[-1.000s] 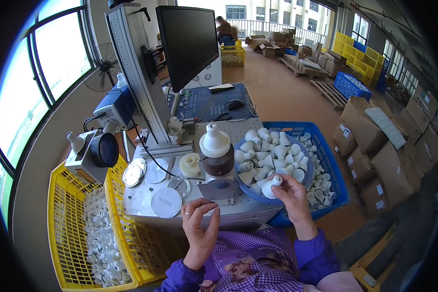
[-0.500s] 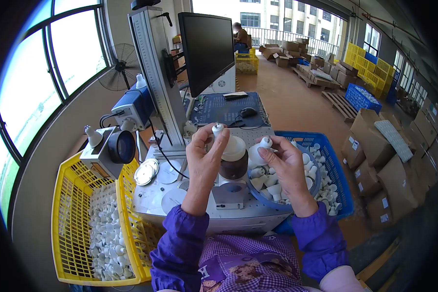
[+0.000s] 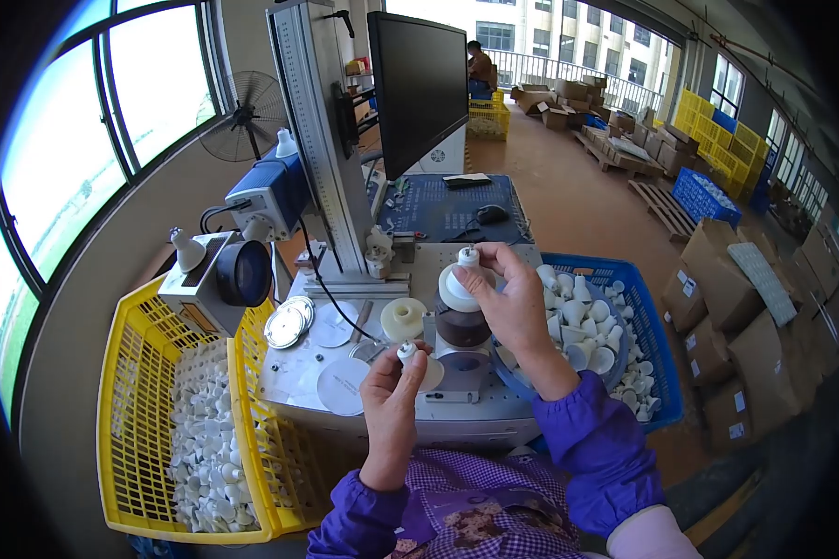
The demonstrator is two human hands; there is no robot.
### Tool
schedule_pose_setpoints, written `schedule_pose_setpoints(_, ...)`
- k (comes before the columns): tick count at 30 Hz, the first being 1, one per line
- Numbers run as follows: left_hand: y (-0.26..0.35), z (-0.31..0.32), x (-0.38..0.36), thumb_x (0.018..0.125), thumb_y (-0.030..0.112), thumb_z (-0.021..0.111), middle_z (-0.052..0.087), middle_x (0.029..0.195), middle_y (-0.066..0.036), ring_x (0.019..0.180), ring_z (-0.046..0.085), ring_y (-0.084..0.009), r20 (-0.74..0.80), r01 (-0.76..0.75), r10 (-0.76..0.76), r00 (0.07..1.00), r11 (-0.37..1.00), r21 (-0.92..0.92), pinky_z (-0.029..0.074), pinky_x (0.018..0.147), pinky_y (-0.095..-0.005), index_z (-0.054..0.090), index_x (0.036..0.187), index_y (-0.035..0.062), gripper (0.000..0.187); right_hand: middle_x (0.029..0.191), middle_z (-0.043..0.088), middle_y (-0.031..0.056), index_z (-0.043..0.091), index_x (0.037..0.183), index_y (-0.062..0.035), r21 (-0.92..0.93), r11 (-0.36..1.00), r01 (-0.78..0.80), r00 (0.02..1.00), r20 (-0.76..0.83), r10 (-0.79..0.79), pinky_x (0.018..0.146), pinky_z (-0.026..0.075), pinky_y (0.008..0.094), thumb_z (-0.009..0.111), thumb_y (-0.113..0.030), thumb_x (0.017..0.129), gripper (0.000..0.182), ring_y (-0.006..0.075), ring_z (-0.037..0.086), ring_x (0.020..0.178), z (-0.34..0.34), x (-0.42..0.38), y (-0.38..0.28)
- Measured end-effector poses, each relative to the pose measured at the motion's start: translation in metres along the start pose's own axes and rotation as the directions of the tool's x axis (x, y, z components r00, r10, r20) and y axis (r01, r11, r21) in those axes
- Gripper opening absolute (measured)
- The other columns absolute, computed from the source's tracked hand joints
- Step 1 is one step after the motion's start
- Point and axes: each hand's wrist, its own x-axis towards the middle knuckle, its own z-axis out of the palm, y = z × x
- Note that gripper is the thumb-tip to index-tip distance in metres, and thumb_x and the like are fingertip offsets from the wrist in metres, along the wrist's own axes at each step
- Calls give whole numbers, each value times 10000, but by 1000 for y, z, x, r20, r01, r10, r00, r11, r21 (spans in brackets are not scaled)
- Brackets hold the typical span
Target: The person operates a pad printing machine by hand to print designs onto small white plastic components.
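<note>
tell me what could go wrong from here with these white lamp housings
The right hand pinches a lamp housing by its narrow end at the round fixture; it could tilt or knock against it. The left hand holds a second lamp housing in a fingertip pinch, so it might slip. The blue basin is heaped with loose lamp housings near the right wrist; a bump could spill some.

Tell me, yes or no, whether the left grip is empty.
No, the left grip holds a white bulb-shaped part between thumb and fingers.

No readable text, as it seems.
</note>
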Motion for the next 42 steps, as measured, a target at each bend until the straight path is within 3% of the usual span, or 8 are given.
schedule_pose_setpoints(2, -4, -2, -4, 901, 122, 626, 649, 1001, -47, 937, 585, -102, 52, 64, -63, 997, 998, -20, 439, 847, -236, 622, 1066, 7, 201, 866, 666, 113, 638, 931, -13, -216, 970, 111, 984, -113, -138, 758, 483, 335, 738, -196, 784, 255, 229, 626, 836, 3, -1, 3)
schedule_pose_setpoints(6, -12, -3, -13, 901, 118, 624, 644, 1008, -49, 942, 579, -101, 72, 111, -110, 991, 994, -6, 438, 847, -239, 622, 1062, 9, 195, 857, 657, 106, 641, 928, -22, -278, 952, 130, 971, -157, -179, 765, 466, 357, 750, -210, 768, 269, 251, 592, 839, 8, -4, 5)
schedule_pose_setpoints(16, -24, -2, -38, 899, 103, 622, 638, 1022, -46, 949, 570, -105, 100, 179, -179, 979, 984, 9, 436, 842, -248, 620, 1053, 8, 181, 1022, 636, 115, 626, 999, -16, 13, 997, 81, 996, -20, -81, 849, 447, 331, 705, -261, 833, 307, 201, 599, 978, -19, 0, 15)
schedule_pose_setpoints(22, -57, -20, -75, 886, 83, 633, 643, 989, -60, 908, 583, -99, 111, 400, -401, 909, 916, 33, 455, 806, -231, 619, 1040, -8, 179, 892, 678, 78, 638, 988, -5, -176, 984, -7, 998, -64, -4, 638, 481, 266, 656, -162, 864, 200, 129, 604, 714, -113, -3, 42)
schedule_pose_setpoints(26, -69, -18, -94, 893, 129, 622, 650, 898, -36, 807, 587, -94, 81, 463, -467, 880, 884, 64, 449, 756, -240, 647, 982, -3, 161, 823, 646, 48, 682, 886, -42, -484, 873, -69, 976, 146, 159, 616, 454, 292, 659, -48, 803, 86, 144, 569, 680, -136, -41, 35)
schedule_pose_setpoints(30, -66, -17, -99, 889, 102, 627, 649, 935, -44, 847, 588, -91, 111, 487, -489, 865, 872, 44, 455, 778, -231, 631, 1007, -6, 160, 1071, 605, 75, 691, 903, -86, -596, 764, 247, 886, 457, 70, 810, 447, 361, 642, -20, 744, 180, 263, 542, 969, -138, -72, 27)
schedule_pose_setpoints(32, -64, -16, -99, 885, 76, 634, 648, 972, -54, 885, 590, -92, 135, 499, -497, 857, 866, 24, 462, 799, -222, 616, 1033, -11, 173, 1223, 526, 90, 679, 975, -112, -580, 618, 530, 724, 689, 26, 906, 402, 398, 629, -10, 719, 280, 275, 487, 1101, -136, -77, 24)
schedule_pose_setpoints(42, -61, -8, -111, 897, 119, 615, 651, 913, -33, 808, 584, -83, 123, 473, -476, 871, 879, 54, 454, 757, -234, 637, 985, 4, 146, 1208, 520, 108, 646, 969, -138, -623, 566, 540, 668, 726, 161, 934, 373, 416, 554, -71, 763, 236, 271, 474, 1139, -123, -82, 57)
